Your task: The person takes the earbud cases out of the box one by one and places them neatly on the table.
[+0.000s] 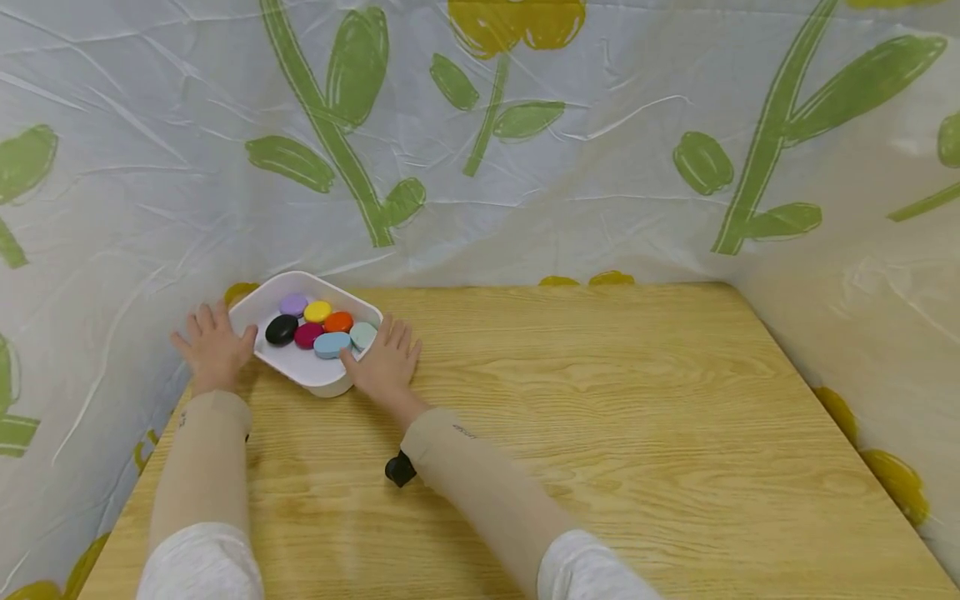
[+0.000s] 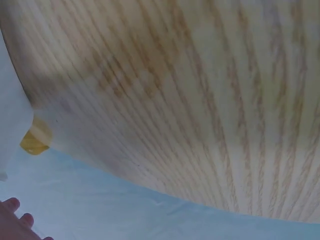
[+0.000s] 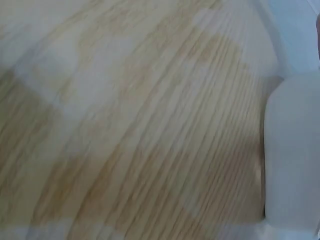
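Note:
At the table's far left corner stands a white plastic box (image 1: 322, 386), turned at an angle. Inside lie several smooth oval pieces, among them a black piece (image 1: 282, 330), a yellow piece (image 1: 318, 312) and a light blue piece (image 1: 332, 345). My left hand (image 1: 216, 348) is at the box's left corner, fingers spread and thumb by the rim. At the right corner, my right hand (image 1: 384, 360) lies against the box with fingers extended and thumb over the rim. The left wrist view shows only a few fingertips (image 2: 26, 220); the right wrist view shows the box's side (image 3: 292, 155).
The wooden table (image 1: 600, 417) extends right and toward me. A pale sheet with green and yellow flowers (image 1: 600, 167) hangs behind and along both sides. Below my right forearm, a small black device (image 1: 400, 469) shows.

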The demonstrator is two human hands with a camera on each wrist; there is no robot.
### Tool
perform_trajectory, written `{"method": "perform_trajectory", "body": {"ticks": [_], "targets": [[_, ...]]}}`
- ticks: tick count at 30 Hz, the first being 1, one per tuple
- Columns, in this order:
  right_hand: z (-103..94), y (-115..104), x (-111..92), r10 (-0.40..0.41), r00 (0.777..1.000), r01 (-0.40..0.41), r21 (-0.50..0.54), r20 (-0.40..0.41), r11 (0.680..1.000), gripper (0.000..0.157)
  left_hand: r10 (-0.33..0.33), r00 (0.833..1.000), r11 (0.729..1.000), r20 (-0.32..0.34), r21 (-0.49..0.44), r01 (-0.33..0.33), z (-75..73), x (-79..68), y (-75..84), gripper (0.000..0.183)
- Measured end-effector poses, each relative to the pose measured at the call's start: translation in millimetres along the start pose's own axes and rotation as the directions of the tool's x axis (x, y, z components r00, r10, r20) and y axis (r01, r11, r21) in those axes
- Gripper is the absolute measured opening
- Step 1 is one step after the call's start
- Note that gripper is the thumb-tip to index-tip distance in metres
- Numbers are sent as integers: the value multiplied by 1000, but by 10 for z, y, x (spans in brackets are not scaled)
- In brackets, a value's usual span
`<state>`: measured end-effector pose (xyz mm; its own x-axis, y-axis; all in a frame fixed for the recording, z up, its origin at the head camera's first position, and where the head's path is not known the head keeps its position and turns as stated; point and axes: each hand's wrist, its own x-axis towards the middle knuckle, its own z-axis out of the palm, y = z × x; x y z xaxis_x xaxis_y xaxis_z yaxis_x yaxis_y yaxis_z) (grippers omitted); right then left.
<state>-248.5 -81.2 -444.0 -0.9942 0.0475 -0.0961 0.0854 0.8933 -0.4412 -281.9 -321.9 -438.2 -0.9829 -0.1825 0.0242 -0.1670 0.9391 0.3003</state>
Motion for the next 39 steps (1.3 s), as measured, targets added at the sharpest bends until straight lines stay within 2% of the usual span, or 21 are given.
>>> {"method": "perform_trajectory", "body": {"ticks": [5,13,21,31,36,39], "targets": [[49,-56,-30,24,999,-23,-36,39,999,96,-1,998,1000,62,-13,2,-37,-28,3,75],[63,-71,-6,45,998,-43,-52,39,998,92,-4,991,1000,135,16,2,-94,-42,-2,75],[91,-16,34,49,996,-45,-63,72,997,92,9,988,1000,156,27,-13,-90,-61,-33,79],[54,67,4,26,995,-20,-57,100,998,91,62,983,997,176,26,-67,-104,-93,-114,84],[24,141,-7,2,996,5,-83,91,997,90,109,979,993,171,27,-115,-130,-109,-125,81],[7,199,-23,-18,995,27,-89,93,996,90,150,972,987,182,31,-158,-139,-114,-145,79]]}}
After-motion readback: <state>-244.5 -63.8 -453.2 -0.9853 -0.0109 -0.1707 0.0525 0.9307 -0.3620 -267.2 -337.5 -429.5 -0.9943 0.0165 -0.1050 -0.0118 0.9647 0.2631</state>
